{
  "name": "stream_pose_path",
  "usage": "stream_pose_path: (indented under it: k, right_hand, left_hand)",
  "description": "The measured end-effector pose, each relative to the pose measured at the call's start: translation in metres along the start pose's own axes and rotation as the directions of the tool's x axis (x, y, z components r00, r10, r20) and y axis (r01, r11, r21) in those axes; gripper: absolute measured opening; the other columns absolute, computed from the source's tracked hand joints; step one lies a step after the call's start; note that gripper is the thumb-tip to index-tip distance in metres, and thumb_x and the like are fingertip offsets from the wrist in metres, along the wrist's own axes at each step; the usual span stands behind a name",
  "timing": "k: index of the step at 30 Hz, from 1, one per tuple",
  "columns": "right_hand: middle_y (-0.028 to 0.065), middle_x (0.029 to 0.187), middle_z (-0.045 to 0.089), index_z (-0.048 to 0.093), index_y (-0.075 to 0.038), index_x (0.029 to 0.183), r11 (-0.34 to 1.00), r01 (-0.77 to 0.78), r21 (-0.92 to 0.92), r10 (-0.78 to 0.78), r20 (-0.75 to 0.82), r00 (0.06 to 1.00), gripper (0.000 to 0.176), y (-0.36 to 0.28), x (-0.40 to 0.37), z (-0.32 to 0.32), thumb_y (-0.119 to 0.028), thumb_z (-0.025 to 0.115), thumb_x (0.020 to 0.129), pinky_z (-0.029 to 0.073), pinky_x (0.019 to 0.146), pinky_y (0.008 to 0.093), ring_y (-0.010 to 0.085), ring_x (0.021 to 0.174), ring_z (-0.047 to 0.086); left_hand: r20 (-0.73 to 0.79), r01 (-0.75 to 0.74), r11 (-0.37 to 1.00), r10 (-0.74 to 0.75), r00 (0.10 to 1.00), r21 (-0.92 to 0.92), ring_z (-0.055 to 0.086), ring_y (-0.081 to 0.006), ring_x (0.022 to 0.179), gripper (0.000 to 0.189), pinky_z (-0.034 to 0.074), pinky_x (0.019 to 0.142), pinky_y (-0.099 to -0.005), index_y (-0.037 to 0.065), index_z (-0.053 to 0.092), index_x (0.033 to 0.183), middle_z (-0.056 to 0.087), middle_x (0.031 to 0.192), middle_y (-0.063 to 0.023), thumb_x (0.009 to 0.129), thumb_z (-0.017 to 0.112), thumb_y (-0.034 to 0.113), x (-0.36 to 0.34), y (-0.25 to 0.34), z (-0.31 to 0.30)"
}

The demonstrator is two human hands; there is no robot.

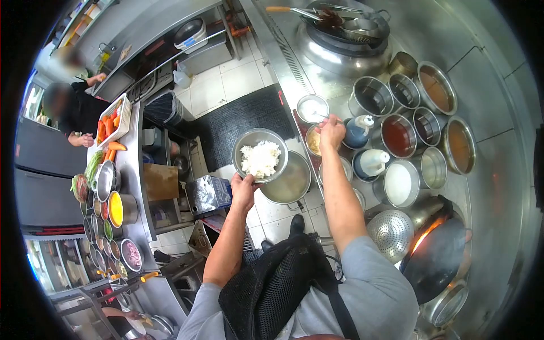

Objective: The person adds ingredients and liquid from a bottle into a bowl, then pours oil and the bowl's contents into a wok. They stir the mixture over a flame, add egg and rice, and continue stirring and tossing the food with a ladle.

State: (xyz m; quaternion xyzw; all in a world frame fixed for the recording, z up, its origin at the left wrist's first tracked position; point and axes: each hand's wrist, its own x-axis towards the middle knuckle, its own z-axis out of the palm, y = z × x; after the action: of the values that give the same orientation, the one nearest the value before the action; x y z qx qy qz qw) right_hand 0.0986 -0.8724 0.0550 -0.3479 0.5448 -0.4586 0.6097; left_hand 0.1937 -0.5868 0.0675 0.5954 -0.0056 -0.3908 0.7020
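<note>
My left hand (pixel 243 192) grips the near rim of a metal bowl (pixel 238 148) with white rice (pixel 262 160) in it. The bowl is held over part of a large pot (pixel 292 180) of cloudy liquid. Out to the right, the fingers of my right hand (pixel 331 134) are closed on the handle of a spoon (pixel 321 115). Its far end reaches into a small metal container (pixel 300 112) of white granular contents. Just below that hand sits a tub with pale yellow contents (pixel 312 139). Close by on its right is a squeeze bottle of dark liquid (pixel 359 127).
Fire burns under a wok (pixel 436 260) at lower right, beside a perforated strainer (pixel 391 232). Sauce pots (pixel 398 136) crowd the steel counter. At left, a prep table bears a basket of carrots (pixel 113 122) and ingredient tubs. Two people are beyond it. A black mat (pixel 226 124) covers some floor.
</note>
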Motion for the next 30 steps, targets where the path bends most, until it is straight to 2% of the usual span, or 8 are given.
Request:
stream_pose_path:
  k: [9,12,19,21,22,24,28,30]
  right_hand:
    - [0.0133,0.087,0.064,0.057,0.006,0.116,0.988,0.090,0.125,-0.098,0.053,0.994,0.033,-0.023,-0.031,-0.022,-0.022,0.052,0.099,0.056,0.047,0.0295,0.0141,0.062,0.060]
    - [0.0128,0.087,0.064,0.057,0.005,0.117,0.970,0.121,0.212,-0.170,0.231,0.958,0.035,-0.052,-0.063,-0.041,-0.024,0.054,0.099,0.056,0.048,0.0285,0.0125,0.062,0.058]
    - [0.0088,0.086,0.063,0.060,0.002,0.118,0.947,0.314,-0.069,-0.296,0.193,0.936,0.033,-0.056,-0.073,-0.082,-0.025,0.052,0.101,0.052,0.052,0.0248,0.0089,0.064,0.057]
    - [0.0157,0.089,0.066,0.065,0.002,0.109,0.683,0.621,-0.385,-0.583,0.225,0.781,0.028,-0.025,-0.064,-0.096,-0.021,0.053,0.098,0.054,0.069,0.0378,0.0270,0.074,0.065]
    - [0.0157,0.089,0.066,0.065,0.002,0.109,0.686,0.617,-0.386,-0.578,0.226,0.784,0.028,-0.017,-0.065,-0.096,-0.021,0.053,0.098,0.054,0.069,0.0378,0.0270,0.074,0.065]
    - [0.0180,0.094,0.065,0.066,0.002,0.108,0.453,0.721,-0.524,-0.601,0.419,0.681,0.026,0.002,-0.074,-0.098,-0.018,0.056,0.095,0.051,0.080,0.0421,0.0360,0.085,0.064]
    - [0.0225,0.122,0.053,0.054,0.000,0.130,0.357,0.760,-0.543,-0.317,0.695,0.646,0.056,-0.013,-0.117,-0.121,-0.030,0.071,0.085,0.044,0.094,0.0450,0.0391,0.113,0.052]
    - [0.0236,0.124,0.048,0.045,0.000,0.138,0.355,0.738,-0.573,-0.270,0.693,0.668,0.077,-0.019,-0.134,-0.153,-0.035,0.078,0.078,0.042,0.096,0.0453,0.0396,0.116,0.048]
  left_hand:
    - [0.013,-0.020,0.999,0.020,1.000,0.048,0.068,-0.0212,0.090,0.032,0.059,0.073,-0.0332,-0.003,0.053,0.117,0.065,0.107,-0.0132,0.086,0.046,-0.004,0.021,0.016,0.027]
    - [0.032,-0.055,0.994,0.052,0.998,0.092,0.068,-0.0228,0.090,0.033,0.060,0.070,-0.0332,-0.004,0.053,0.118,0.065,0.108,-0.0146,0.085,0.046,-0.005,0.046,0.015,0.043]
    - [0.115,0.065,0.998,-0.062,0.991,-0.024,0.067,-0.0197,0.085,0.030,0.057,0.062,-0.0286,-0.001,0.054,0.118,0.066,0.108,-0.0124,0.088,0.051,0.000,0.059,0.017,0.083]
    - [0.129,0.076,0.996,-0.071,0.989,-0.039,0.067,-0.0211,0.090,0.034,0.058,0.065,-0.0304,-0.002,0.051,0.121,0.065,0.110,-0.0138,0.087,0.051,-0.001,0.050,0.016,0.074]
    - [0.141,0.085,0.995,-0.077,0.987,-0.053,0.067,-0.0226,0.094,0.039,0.060,0.068,-0.0323,-0.003,0.049,0.125,0.064,0.112,-0.0152,0.086,0.051,-0.002,0.044,0.016,0.066]
    - [0.135,0.086,0.995,-0.078,0.988,-0.049,0.066,-0.0217,0.094,0.038,0.059,0.068,-0.0318,-0.001,0.050,0.125,0.064,0.113,-0.0140,0.086,0.052,-0.001,0.029,0.015,0.047]
    - [0.088,0.076,0.997,-0.073,0.993,-0.030,0.066,-0.0214,0.098,0.035,0.057,0.076,-0.0336,0.002,0.053,0.123,0.065,0.114,-0.0117,0.088,0.052,0.001,0.010,0.002,-0.015]
    - [0.067,0.044,0.993,-0.037,0.997,-0.107,0.066,-0.0211,0.098,0.032,0.056,0.077,-0.0339,0.003,0.054,0.120,0.065,0.114,-0.0115,0.088,0.052,0.000,-0.017,0.008,-0.033]
